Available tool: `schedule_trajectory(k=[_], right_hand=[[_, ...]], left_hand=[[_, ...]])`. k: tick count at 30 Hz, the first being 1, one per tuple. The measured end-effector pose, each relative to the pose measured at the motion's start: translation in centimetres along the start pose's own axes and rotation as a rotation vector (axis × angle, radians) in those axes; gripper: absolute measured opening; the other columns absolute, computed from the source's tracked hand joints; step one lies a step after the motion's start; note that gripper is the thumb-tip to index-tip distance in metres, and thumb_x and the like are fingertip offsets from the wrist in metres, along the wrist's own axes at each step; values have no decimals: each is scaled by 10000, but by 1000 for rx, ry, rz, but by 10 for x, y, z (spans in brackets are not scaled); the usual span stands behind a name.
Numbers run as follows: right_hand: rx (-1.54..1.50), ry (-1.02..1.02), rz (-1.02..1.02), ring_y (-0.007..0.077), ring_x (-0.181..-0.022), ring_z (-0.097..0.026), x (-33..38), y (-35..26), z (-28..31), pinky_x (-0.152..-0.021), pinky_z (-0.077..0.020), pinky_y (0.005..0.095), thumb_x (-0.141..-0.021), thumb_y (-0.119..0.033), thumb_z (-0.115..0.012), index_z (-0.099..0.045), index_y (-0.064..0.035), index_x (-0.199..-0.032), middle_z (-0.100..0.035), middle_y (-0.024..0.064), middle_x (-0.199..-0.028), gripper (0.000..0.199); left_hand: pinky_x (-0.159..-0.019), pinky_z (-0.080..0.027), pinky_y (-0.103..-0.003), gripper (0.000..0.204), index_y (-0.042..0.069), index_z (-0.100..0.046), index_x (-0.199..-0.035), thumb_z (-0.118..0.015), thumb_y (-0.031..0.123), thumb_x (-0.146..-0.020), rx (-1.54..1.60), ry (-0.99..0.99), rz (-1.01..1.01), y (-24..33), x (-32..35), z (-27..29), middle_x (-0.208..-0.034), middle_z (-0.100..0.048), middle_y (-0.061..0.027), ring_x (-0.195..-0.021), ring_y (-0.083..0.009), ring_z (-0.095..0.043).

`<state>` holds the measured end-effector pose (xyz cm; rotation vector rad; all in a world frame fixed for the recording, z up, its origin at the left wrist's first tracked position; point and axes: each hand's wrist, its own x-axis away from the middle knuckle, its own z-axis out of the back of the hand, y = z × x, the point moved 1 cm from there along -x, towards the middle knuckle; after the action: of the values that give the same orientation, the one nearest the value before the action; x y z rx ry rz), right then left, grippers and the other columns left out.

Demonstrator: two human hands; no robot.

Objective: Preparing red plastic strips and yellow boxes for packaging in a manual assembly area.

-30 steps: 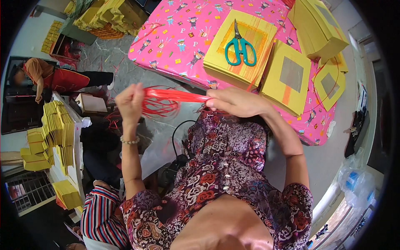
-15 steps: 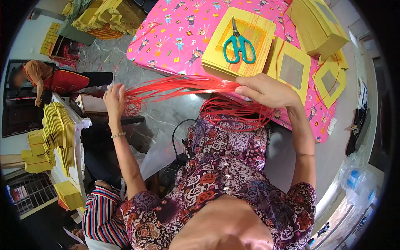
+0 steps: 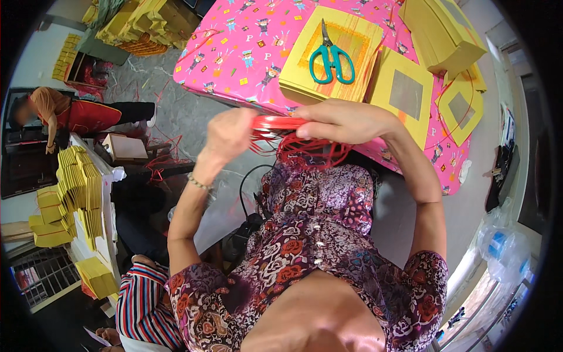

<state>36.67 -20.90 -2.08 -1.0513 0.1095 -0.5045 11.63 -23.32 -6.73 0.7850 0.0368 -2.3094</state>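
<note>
Both my hands grip a bundle of thin red plastic strings [image 3: 275, 122], with a short straight stretch of it between them. My left hand [image 3: 230, 136] is closed round the bundle. A little to the right, my right hand [image 3: 346, 120] pinches it between thumb and fingers. Loops of the string hang below the hands in front of my lap. Just beyond, on the table, teal-handled scissors [image 3: 332, 66] lie slightly open on a stack of yellow card pieces [image 3: 291, 79].
A pink patterned cloth [image 3: 234, 64] covers the table. Yellow panels with grey windows [image 3: 404, 94] lie to the right, near a tall yellow stack [image 3: 446, 44]. At left, yellow card bundles [image 3: 79, 182] fill a side table. A person in red [image 3: 88, 115] bends over there; another in stripes [image 3: 146, 305] sits close by.
My left hand has moved right toward my right hand and closed round the strings. The stretch between the hands is much shorter. The person in red stays in about the same place.
</note>
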Motion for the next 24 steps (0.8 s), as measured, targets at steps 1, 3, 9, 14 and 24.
schedule_trajectory(k=[1,3,9,14,24], right_hand=[[-53,4,-15,329,-768,-554,10,3,2,-722,-431,409,-972,-368,-432,-534,13,-979,-559,174,-786,394],[-41,46,-2,313,-731,-532,28,5,7,-699,-424,394,-985,-343,-422,-506,7,-963,-532,164,-758,360],[81,35,-103,322,-699,-521,62,28,11,-651,-407,404,-992,-297,-418,-460,11,-915,-502,177,-729,321],[207,57,-224,384,-739,-556,71,28,8,-664,-413,458,-979,-299,-432,-464,4,-926,-529,211,-721,309],[539,99,-200,427,-740,-592,10,12,-18,-648,-432,503,-915,-255,-516,-497,17,-942,-591,228,-693,275]], left_hand=[[-531,-457,-387,196,45,-553,-853,-585,-29,-675,-72,38,23,-11,9,7,-659,-547,-105,-603,-283,-587],[-539,-459,-395,232,41,-562,-859,-578,-45,-644,-171,93,61,-38,34,17,-679,-557,-112,-608,-297,-585],[-576,-472,-405,260,35,-563,-936,-548,-80,-704,-311,151,365,-107,126,36,-723,-570,-147,-663,-342,-599],[-612,-463,-423,71,35,-529,-917,-516,2,-855,-351,-18,558,-138,186,26,-752,-571,-159,-707,-365,-588],[-1034,-298,-469,811,35,-385,-1356,-740,291,-673,254,-203,198,4,27,-14,-1277,-478,-176,-1201,-357,-428]])
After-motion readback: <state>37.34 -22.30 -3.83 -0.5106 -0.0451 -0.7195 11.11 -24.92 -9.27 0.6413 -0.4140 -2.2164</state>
